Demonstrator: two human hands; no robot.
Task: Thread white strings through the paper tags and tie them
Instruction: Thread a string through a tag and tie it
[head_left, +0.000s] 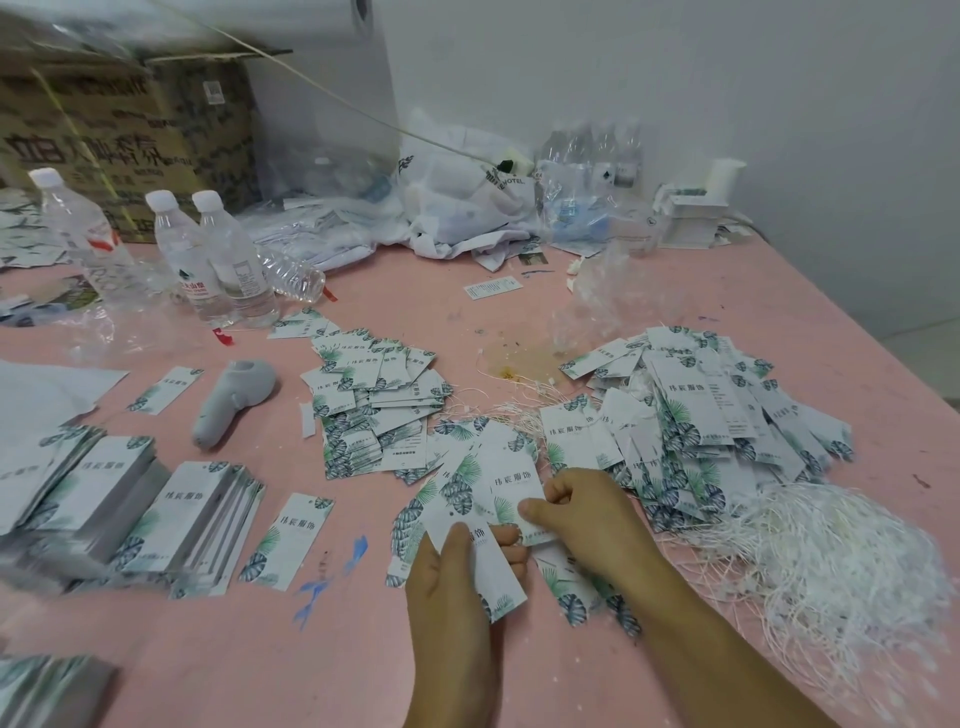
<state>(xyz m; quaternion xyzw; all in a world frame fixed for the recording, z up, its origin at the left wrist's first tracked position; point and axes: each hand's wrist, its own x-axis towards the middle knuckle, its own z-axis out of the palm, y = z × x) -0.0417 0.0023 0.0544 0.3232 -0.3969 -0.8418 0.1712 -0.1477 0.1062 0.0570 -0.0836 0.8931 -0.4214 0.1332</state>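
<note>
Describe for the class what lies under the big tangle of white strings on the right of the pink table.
Under the tangle of white strings only the pink table shows through gaps, and leaf-printed paper tags touch its left edge. Anything buried deeper is covered.

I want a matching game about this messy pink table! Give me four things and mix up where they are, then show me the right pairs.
Things:
1. bundle of white strings
2. water bottles
3. grey handheld tool
4. cardboard box

Places:
A. standing near the table's far left
B. at the back left corner, behind the bottles
C. piled at the right, beside the right hand
D. lying on its side between the neat tag stacks and the loose middle tag pile

Right pairs: 1-C, 2-A, 3-D, 4-B
</note>
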